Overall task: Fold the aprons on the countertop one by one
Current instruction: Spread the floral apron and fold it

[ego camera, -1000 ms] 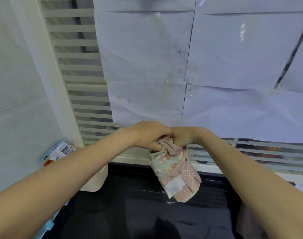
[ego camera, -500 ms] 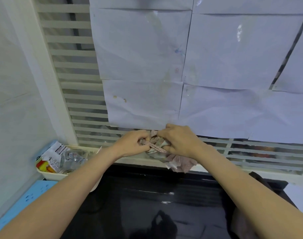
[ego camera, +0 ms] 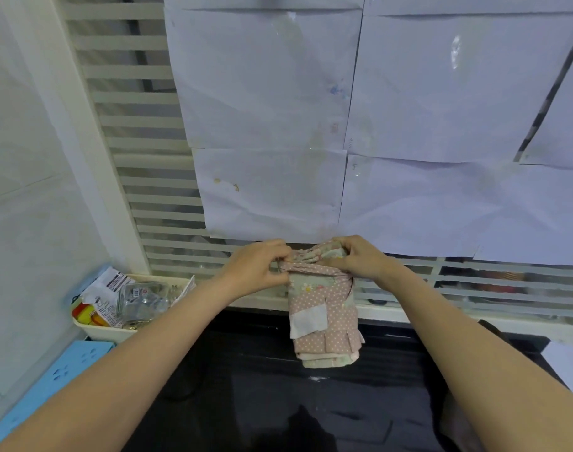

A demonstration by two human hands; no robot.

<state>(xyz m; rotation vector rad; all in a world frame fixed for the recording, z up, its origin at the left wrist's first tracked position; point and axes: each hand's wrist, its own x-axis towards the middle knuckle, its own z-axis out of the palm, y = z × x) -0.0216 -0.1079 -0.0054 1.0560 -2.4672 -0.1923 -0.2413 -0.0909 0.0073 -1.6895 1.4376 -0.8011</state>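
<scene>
My left hand [ego camera: 257, 267] has its fingers curled in, pinching the left end of the pink strap [ego camera: 314, 268] that runs across the top of the folded apron [ego camera: 324, 316]. My right hand [ego camera: 360, 257] is curled over the apron's upper right corner, fingertips tucked into the bunched cloth there, gripping it. The two hands sit near each other, just above the middle of the frame, with the strap stretched between them.

The apron hangs down from my grip as a narrow folded bundle, pink with white dots, a band of pale floral fabric near its top and a white label [ego camera: 308, 319] on its left side. Its lower end shows cream layered edges and sits over the dark glossy countertop [ego camera: 278, 402] in the lower middle of the frame; I cannot tell whether it touches the surface.

Behind my hands, a slatted white window screen [ego camera: 128, 125] fills the upper left and runs along the right, mostly covered by taped sheets of white paper [ego camera: 265, 93]. At the left edge, below centre, a cream tray [ego camera: 99, 331] holds packets and clear wrappers [ego camera: 138, 300]. A light blue board [ego camera: 50, 376] lies in the lower left corner beside the white wall [ego camera: 21, 158].
</scene>
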